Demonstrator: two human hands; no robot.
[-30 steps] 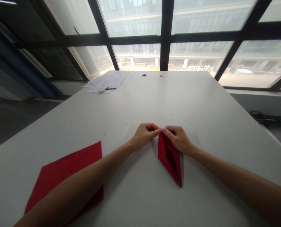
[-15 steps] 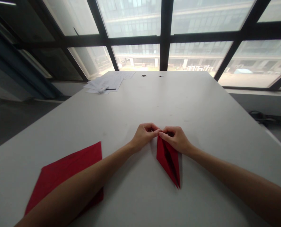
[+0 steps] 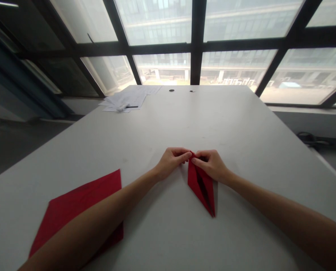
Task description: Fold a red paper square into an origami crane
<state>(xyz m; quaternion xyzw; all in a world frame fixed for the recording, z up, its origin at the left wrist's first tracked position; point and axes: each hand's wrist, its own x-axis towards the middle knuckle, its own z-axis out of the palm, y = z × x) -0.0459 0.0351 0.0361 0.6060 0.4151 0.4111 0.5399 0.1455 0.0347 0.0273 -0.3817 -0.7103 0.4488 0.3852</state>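
Red folded paper (image 3: 195, 182) is pinched at far tip by left hand (image 3: 169, 162) and right hand (image 3: 212, 165), over counter (image 3: 156, 126); tip is apparently being folded; firm, steady creasing is likely called for next.

Folded red piece (image 3: 194, 181) part-hidden by right hand (image 3: 211, 165); red sheet (image 3: 81, 195) by left forearm (image 3: 103, 216); papers (image 3: 132, 97) possibly printed, illegible.

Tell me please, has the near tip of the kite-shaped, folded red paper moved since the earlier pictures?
Yes, the near tip of the folded red paper shifted slightly toward the round dark spot on the white table.
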